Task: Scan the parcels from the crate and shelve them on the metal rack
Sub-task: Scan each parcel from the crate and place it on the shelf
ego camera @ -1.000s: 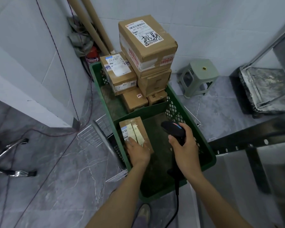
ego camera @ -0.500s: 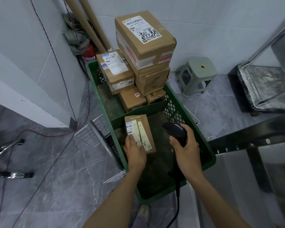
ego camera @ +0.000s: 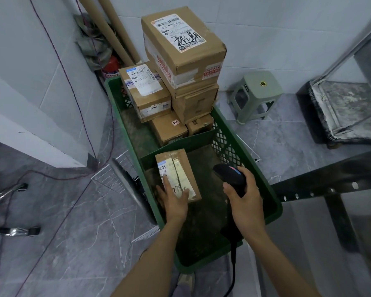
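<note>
A green plastic crate [ego camera: 263, 196] stands on the floor, split by a divider. In its near compartment a small cardboard parcel [ego camera: 181, 166] with a white label is tilted up, and my left hand [ego camera: 172, 201] grips its near end with the thumb on the label. My right hand [ego camera: 243, 199] holds a black barcode scanner [ego camera: 228, 175] just right of the parcel, its head pointing toward the parcel. Several more cardboard parcels [ego camera: 180, 46] are stacked in the far compartment. The dark metal rack [ego camera: 321, 185] crosses the right side.
A grey plastic stool [ego camera: 258, 93] stands behind the crate at right. A dusty dark platform [ego camera: 347, 112] sits at far right. A white wire rack piece [ego camera: 116, 174] lies left of the crate. Cardboard tubes [ego camera: 116, 28] and a red canister [ego camera: 110, 67] lean in the corner.
My left hand has lifted the small parcel's near end and turned its label more toward me. The scanner hand has stayed close beside it.
</note>
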The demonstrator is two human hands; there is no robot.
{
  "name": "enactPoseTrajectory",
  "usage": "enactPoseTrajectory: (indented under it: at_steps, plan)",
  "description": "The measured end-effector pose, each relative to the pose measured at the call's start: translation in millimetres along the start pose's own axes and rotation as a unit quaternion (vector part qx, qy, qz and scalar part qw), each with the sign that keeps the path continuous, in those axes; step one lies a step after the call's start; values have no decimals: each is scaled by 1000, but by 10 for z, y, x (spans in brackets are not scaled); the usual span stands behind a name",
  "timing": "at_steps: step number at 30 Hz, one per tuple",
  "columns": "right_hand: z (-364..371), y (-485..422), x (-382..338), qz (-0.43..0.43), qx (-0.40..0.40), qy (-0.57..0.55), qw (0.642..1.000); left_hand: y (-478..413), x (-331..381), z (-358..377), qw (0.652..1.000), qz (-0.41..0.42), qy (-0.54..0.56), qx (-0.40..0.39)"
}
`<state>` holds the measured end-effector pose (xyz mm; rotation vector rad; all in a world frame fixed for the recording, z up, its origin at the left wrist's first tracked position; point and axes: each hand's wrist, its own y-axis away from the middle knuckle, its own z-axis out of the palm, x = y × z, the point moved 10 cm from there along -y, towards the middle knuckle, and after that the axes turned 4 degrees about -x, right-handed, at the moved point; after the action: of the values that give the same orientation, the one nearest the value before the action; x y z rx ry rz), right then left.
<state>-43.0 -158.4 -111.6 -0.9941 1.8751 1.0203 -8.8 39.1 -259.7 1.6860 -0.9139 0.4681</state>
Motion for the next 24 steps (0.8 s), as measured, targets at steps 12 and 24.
enactPoseTrajectory:
  at_steps: [12, 24]
  plan:
    - [-38, -54, 90, 2, -2, -5, 1000, -61, 0, 42, 999, 1, 27, 18]
    - [-120, -84, 219, 9, -5, -12, 1000, -113, -10, 105, 998, 5, 57, 18]
